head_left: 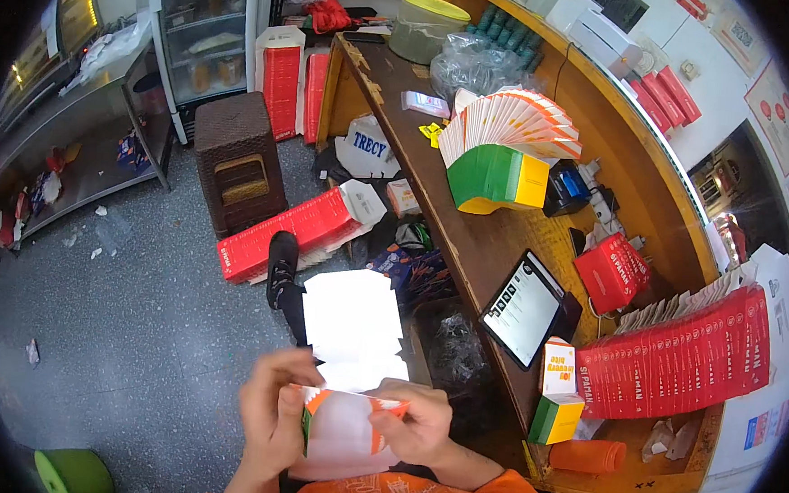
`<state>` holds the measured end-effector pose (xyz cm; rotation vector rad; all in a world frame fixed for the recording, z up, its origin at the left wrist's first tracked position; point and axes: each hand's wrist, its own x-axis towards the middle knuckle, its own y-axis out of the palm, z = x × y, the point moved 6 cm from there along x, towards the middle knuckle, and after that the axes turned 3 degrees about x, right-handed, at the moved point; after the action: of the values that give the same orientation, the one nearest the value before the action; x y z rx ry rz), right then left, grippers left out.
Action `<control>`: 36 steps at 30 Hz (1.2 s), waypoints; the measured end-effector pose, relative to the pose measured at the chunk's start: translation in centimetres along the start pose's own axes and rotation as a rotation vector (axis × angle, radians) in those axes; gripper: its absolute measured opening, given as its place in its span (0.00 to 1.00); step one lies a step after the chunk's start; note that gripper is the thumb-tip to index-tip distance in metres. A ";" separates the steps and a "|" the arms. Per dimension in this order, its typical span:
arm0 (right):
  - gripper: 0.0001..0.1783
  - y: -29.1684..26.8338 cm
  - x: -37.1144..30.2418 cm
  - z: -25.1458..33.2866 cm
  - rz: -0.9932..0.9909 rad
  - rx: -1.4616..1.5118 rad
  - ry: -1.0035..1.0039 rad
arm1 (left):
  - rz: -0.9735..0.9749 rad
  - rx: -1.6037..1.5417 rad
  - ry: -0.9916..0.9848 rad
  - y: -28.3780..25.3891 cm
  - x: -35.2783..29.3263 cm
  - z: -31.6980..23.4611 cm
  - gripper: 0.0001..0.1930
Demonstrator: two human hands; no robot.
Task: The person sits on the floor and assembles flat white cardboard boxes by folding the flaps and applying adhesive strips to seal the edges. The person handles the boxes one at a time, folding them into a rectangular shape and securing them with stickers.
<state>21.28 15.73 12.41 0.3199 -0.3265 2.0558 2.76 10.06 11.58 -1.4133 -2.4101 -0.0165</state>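
In front of my body I hold a partly folded cardboard food box (354, 321). Its white inner panels stretch away from me, with notched edges and small flaps. Orange, green and white printing shows on the near part, between my hands. My left hand (273, 411) grips the box's left side, thumb against the printed card and fingers bent over the upper edge. With thumb and fingers, my right hand (415, 421) pinches the orange-printed right corner. Part of the fold is hidden behind my fingers.
At right, a wooden counter (450, 223) carries fanned green-and-orange cartons (498, 176), a tablet (523, 309) and a long row of red cartons (677, 354). A brown stool (237, 160) and a red carton stack (296, 231) stand and lie on the floor beside my foot.
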 end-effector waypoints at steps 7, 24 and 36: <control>0.09 -0.1 -0.1 -0.7 0.009 -0.123 0.037 | 0.007 0.079 0.021 1.2 -1.6 0.6 0.17; 0.12 -1.0 -0.2 -3.1 0.121 0.138 0.239 | 0.225 -0.251 0.089 2.8 -1.4 2.4 0.16; 0.11 -1.0 0.1 -3.1 0.182 0.083 0.429 | 0.171 -0.235 -0.155 3.4 -2.4 3.7 0.20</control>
<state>21.79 17.41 9.65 -0.1090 -0.0069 2.2547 5.61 10.41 6.83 -1.7825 -2.4663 -0.1588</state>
